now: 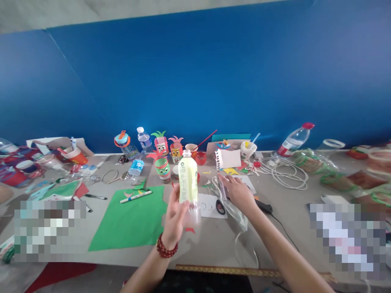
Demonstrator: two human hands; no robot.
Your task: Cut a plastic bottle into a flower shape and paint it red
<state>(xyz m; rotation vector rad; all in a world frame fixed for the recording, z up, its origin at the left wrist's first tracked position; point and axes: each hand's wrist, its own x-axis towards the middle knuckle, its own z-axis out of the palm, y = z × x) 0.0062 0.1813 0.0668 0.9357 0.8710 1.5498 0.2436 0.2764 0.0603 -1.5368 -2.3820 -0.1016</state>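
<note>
My left hand point(174, 217) is wrapped around a clear plastic bottle point(188, 179) with a pale yellow-green label. The bottle stands upright above the table and has a white neck. To the right, my right hand point(237, 192) reaches forward with fingers stretched out over crumpled clear plastic point(236, 213); whether the fingertips touch it I cannot tell. Beneath that plastic lies a white sheet point(207, 211) with marks drawn on it, and a dark round handle loop point(220, 207) rests there. A small red scrap point(190, 230) lies below the bottle.
Green paper point(128, 224) with a marker point(135, 197) on it lies at the left. Behind stand decorated cups with faces point(162, 167), a blue-capped jug point(122, 140) and a red-capped bottle point(295, 140). A coiled white cable point(288, 173) spreads at right. A blue panel point(195, 81) rises behind.
</note>
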